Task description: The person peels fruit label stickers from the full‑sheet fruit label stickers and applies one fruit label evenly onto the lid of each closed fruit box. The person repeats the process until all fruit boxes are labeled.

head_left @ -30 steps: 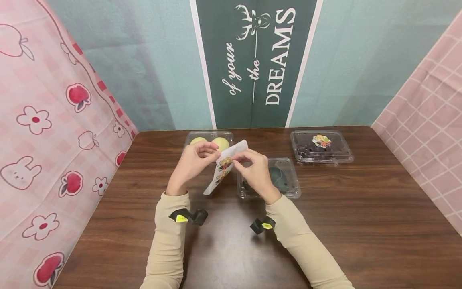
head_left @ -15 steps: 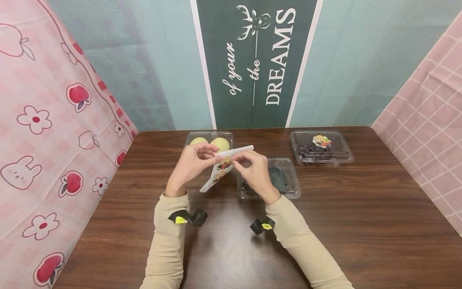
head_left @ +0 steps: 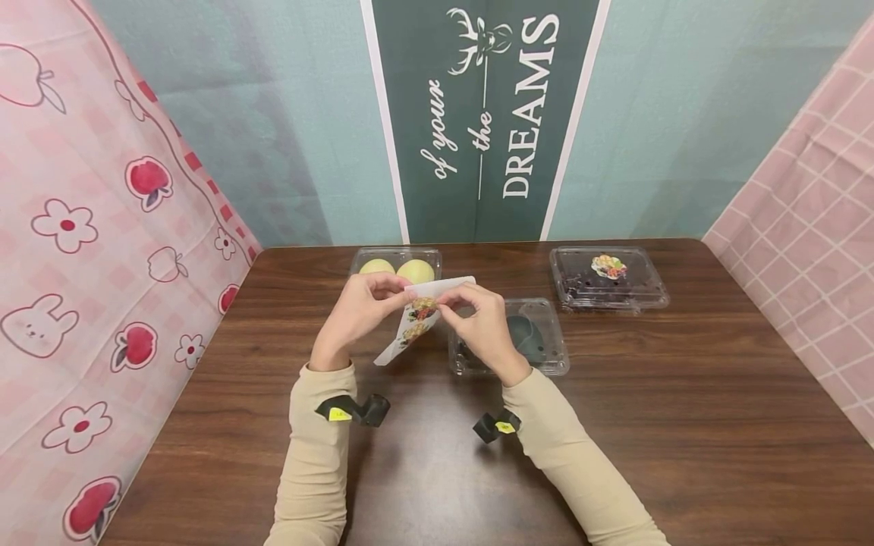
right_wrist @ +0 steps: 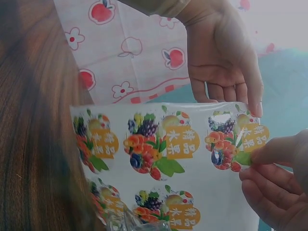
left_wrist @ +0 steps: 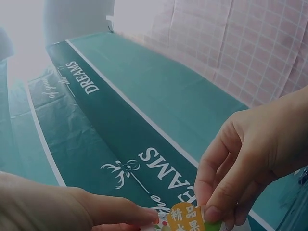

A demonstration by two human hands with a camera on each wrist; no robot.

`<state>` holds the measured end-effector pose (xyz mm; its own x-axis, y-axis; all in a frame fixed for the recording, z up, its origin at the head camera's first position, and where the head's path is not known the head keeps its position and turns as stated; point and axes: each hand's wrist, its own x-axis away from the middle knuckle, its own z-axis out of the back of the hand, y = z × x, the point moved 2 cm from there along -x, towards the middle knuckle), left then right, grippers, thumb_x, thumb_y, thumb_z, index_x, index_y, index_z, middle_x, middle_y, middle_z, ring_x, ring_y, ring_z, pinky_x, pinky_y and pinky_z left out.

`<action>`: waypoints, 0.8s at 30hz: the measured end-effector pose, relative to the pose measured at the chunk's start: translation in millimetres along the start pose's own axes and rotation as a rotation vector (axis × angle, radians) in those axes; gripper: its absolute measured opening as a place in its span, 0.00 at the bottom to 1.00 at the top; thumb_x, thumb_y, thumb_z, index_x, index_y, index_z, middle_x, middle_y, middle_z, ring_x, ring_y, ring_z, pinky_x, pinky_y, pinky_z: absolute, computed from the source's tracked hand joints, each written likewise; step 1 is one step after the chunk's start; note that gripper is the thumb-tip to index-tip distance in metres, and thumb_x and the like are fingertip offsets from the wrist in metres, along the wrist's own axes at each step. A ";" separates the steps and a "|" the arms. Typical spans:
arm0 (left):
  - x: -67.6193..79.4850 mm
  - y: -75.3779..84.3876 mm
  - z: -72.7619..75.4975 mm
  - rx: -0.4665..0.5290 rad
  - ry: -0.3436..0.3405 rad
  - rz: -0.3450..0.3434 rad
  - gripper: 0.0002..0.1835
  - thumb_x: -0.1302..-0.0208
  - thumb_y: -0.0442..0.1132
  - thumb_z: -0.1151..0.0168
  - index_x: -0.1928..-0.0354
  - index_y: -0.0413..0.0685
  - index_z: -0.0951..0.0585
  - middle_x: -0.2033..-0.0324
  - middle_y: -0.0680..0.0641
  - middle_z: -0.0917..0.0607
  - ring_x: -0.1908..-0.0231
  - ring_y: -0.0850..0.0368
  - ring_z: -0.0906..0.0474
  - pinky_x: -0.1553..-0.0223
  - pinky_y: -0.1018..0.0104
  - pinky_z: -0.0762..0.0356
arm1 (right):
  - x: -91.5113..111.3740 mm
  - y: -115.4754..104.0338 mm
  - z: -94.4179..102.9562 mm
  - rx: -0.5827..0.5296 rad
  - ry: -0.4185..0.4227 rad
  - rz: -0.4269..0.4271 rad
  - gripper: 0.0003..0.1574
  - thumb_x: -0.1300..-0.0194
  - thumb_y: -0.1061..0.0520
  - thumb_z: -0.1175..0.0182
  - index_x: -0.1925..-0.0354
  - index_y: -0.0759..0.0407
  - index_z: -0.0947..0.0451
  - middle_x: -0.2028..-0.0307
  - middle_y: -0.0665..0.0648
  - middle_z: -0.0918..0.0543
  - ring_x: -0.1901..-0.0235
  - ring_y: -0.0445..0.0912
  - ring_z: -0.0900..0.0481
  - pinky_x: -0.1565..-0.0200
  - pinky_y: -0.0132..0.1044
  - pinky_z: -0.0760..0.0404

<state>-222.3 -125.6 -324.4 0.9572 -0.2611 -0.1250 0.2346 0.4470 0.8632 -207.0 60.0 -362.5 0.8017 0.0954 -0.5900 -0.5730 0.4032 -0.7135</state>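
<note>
My left hand (head_left: 358,309) holds a white sheet of fruit stickers (right_wrist: 216,202) by its upper edge, thumb against the fingers, raised over the table. The thumb and fingers of my right hand (head_left: 486,322) pinch the edge of the corner sticker (right_wrist: 224,144). That sticker juts slightly past the sheet's edge, printed with fruit and yellow lettering. More stickers of the same print cover the sheet in the right wrist view. In the left wrist view only the sticker's yellow top (left_wrist: 185,214) shows between both hands.
Behind my left hand stands a clear plastic box (head_left: 437,256) with two pale yellow-green round fruits (head_left: 415,271). A second clear box (head_left: 556,356), dark inside, lies under my right hand. Back right, a closed clear box (head_left: 645,292) of dark fruit bears a fruit sticker (head_left: 608,266).
The sheet has tilted and its lower corner has swung left. My left hand has shifted slightly left and down. My right hand keeps its pinch almost in place.
</note>
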 end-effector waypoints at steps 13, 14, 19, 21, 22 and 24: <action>-2.2 -2.4 1.2 0.025 0.033 0.012 0.11 0.38 0.38 0.36 0.58 0.36 0.16 0.61 0.37 0.13 0.70 0.71 0.19 0.63 0.76 0.23 | -0.9 0.4 1.2 -0.014 -0.048 -0.001 0.03 0.46 0.69 0.33 0.69 0.67 0.17 0.70 0.63 0.14 0.67 0.51 0.17 0.63 0.44 0.14; -2.4 -2.8 1.3 0.027 0.038 0.014 0.11 0.38 0.38 0.36 0.59 0.36 0.16 0.61 0.36 0.13 0.71 0.71 0.20 0.63 0.77 0.23 | -1.0 0.5 1.2 -0.017 -0.052 0.002 0.04 0.46 0.69 0.33 0.69 0.66 0.17 0.70 0.63 0.14 0.67 0.51 0.17 0.63 0.44 0.14; -3.1 -3.8 1.5 0.046 0.057 0.014 0.11 0.38 0.36 0.36 0.59 0.34 0.16 0.61 0.35 0.13 0.71 0.69 0.20 0.65 0.77 0.24 | -1.6 1.1 1.9 -0.035 -0.079 0.017 0.03 0.45 0.67 0.33 0.69 0.66 0.18 0.69 0.62 0.14 0.68 0.51 0.16 0.62 0.42 0.15; -3.0 -4.2 1.7 0.049 0.065 0.017 0.11 0.38 0.36 0.36 0.59 0.34 0.16 0.62 0.35 0.13 0.71 0.67 0.19 0.65 0.77 0.24 | -1.6 1.4 2.5 -0.038 -0.092 0.021 0.03 0.44 0.67 0.33 0.69 0.66 0.18 0.69 0.62 0.14 0.68 0.50 0.16 0.63 0.41 0.15; -2.9 -4.3 1.8 0.047 0.069 0.018 0.11 0.38 0.36 0.36 0.59 0.34 0.16 0.62 0.35 0.13 0.71 0.68 0.19 0.65 0.77 0.23 | -1.7 1.4 2.6 -0.039 -0.097 0.023 0.02 0.44 0.67 0.33 0.69 0.66 0.18 0.69 0.62 0.14 0.69 0.50 0.16 0.63 0.40 0.15; -2.9 -4.8 1.8 0.041 0.076 0.023 0.10 0.38 0.36 0.36 0.59 0.34 0.16 0.61 0.35 0.13 0.71 0.68 0.19 0.66 0.77 0.23 | -2.0 1.1 3.3 -0.040 -0.111 0.025 0.02 0.45 0.68 0.34 0.69 0.66 0.18 0.69 0.62 0.14 0.70 0.49 0.16 0.64 0.40 0.15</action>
<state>-226.5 -128.5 -327.3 0.9727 -0.1850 -0.1401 0.2067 0.4168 0.8852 -208.7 63.3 -360.9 0.7996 0.2060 -0.5642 -0.5978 0.3632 -0.7146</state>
